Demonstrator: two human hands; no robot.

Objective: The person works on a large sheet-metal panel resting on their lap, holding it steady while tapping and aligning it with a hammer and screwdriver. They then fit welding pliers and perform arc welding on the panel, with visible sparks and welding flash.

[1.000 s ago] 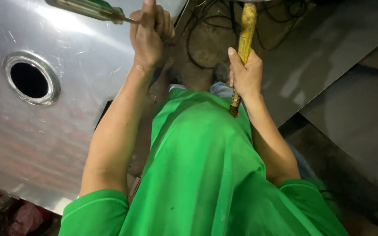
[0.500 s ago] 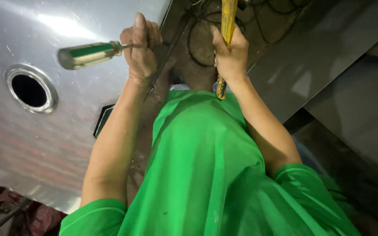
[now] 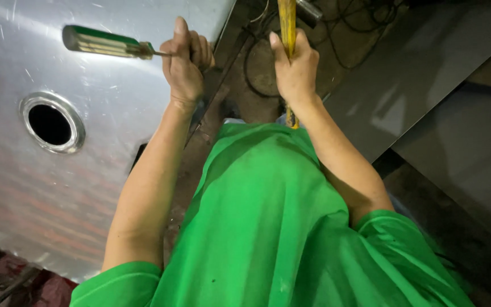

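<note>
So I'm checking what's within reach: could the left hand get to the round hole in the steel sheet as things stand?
Probably yes. The round hole lies open on the steel sheet beside the left forearm, with nothing across it. But the left hand is closed on a green-handled screwdriver, so it is occupied.

No packages, labels, signs or screens visible anywhere in view.

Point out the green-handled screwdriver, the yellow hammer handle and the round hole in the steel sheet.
Green-handled screwdriver (image 3: 106,43), head view, mid-handle.
Yellow hammer handle (image 3: 286,17), head view, shaft above the fist.
Round hole (image 3: 50,124), head view, its dark centre.
</note>
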